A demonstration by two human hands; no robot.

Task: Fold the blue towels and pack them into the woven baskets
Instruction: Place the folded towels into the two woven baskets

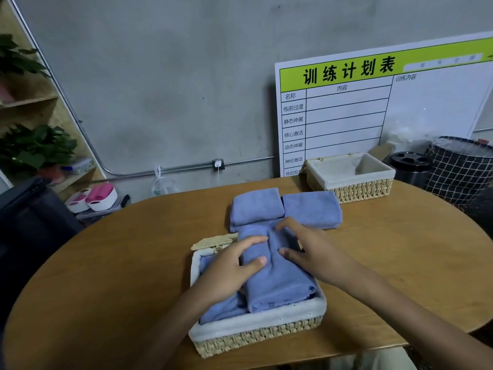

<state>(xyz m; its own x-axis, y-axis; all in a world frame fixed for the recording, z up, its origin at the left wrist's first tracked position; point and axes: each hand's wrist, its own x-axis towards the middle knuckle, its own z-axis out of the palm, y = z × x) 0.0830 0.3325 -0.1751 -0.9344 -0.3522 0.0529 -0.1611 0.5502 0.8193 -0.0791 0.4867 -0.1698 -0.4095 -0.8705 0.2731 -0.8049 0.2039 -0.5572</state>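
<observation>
A person's two hands settle a folded blue towel (274, 273) into the near woven basket (256, 332), which stands at the front of the round wooden desk (106, 263). The left hand (229, 273) has its grip curled around the towel's left side, thumb on top; the right hand (312, 252) presses on its right edge with fingers spread and bent. A second blue towel (218, 311) lies in the basket left of it, under the left wrist. Just behind the near basket, two more folded towels (285, 209) rest side by side on the desk. Farther behind them and to the right, a second cloth-lined woven basket (349, 177) stands open before a green-headed wall chart (373, 102).
</observation>
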